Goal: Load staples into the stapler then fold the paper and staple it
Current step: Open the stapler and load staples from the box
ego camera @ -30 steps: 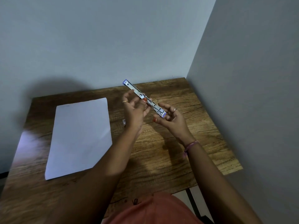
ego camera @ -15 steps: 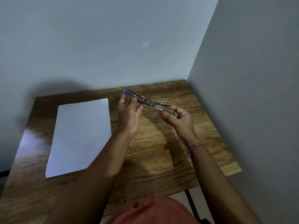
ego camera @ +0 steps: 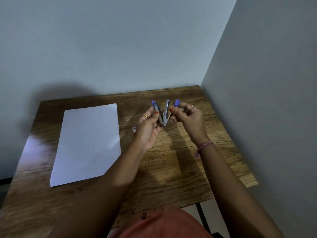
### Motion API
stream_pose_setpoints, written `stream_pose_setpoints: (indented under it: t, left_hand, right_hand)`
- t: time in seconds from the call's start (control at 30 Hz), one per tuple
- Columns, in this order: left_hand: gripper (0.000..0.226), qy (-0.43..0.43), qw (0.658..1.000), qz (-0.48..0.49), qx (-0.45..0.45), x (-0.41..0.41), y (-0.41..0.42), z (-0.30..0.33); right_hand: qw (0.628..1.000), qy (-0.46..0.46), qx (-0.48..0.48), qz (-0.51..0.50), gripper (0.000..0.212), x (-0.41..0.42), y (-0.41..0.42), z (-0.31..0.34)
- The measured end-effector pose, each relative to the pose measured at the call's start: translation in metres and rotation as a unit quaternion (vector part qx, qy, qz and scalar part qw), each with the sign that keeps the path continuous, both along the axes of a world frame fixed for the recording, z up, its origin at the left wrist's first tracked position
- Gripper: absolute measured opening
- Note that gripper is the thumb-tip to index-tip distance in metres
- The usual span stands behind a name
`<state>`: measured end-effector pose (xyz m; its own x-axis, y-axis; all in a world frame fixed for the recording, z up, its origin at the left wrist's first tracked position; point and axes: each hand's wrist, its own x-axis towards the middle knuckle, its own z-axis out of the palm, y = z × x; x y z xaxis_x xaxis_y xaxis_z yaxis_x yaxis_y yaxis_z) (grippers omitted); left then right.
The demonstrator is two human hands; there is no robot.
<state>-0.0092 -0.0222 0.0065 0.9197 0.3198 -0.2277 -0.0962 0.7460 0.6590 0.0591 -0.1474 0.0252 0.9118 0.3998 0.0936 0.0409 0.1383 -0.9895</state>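
A small metal stapler (ego camera: 165, 112) with blue ends is held above the wooden table (ego camera: 171, 169), its arms spread in a V with the hinge at the bottom. My left hand (ego camera: 148, 127) pinches its left arm between thumb and fingers. My right hand (ego camera: 187, 120) grips the right arm, whose blue tip shows above my fingers. A white sheet of paper (ego camera: 88, 143) lies flat on the table to the left. A small object (ego camera: 134, 130), perhaps the staples, peeks out on the table beside my left hand.
Grey walls close in the table at the back and on the right. The table's right edge (ego camera: 247, 169) runs near the right wall. My orange clothing (ego camera: 161, 225) shows at the bottom.
The stapler went from stretched out nearly straight to folded into a V. Both hands came closer together and the blue ends now point up.
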Motion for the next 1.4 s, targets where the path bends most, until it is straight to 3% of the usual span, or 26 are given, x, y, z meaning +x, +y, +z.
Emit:
stream_pose_setpoints:
  t: [0.13,0.2,0.33,0.47,0.63,0.83,1.07,1.4]
  left_hand:
    - [0.037,0.014,0.999,-0.040,-0.021,-0.002,-0.008,0.002]
    - [0.038,0.029,0.998,-0.044,-0.025,0.000,-0.007,0.003]
    - [0.033,0.058,0.995,-0.086,-0.005,-0.002,-0.007,0.004]
    - [0.028,0.072,0.990,-0.120,-0.015,-0.004,-0.014,0.003]
    - [0.018,0.098,0.989,-0.113,-0.018,-0.003,-0.012,-0.001]
    - [0.026,0.149,0.985,-0.080,0.028,-0.004,-0.010,-0.012]
    - [0.037,0.099,0.987,-0.104,0.067,-0.010,-0.015,-0.020]
    - [0.034,0.131,0.983,-0.052,0.118,-0.010,-0.025,-0.025]
  right_hand:
    - [0.999,0.026,-0.015,-0.017,0.024,0.005,0.006,-0.006]
    - [0.994,0.107,0.008,0.019,0.028,0.005,0.006,-0.008]
    - [0.952,0.259,0.078,0.146,0.042,0.005,0.004,-0.013]
    - [0.913,0.330,0.141,0.194,0.056,0.005,0.006,-0.017]
    - [0.905,0.360,0.137,0.182,0.053,0.007,0.009,-0.021]
    - [0.911,0.352,0.120,0.178,0.030,0.010,0.010,-0.024]
    - [0.924,0.349,0.081,0.137,0.027,0.015,0.012,-0.026]
    - [0.943,0.313,0.049,0.101,0.020,0.005,0.016,-0.032]
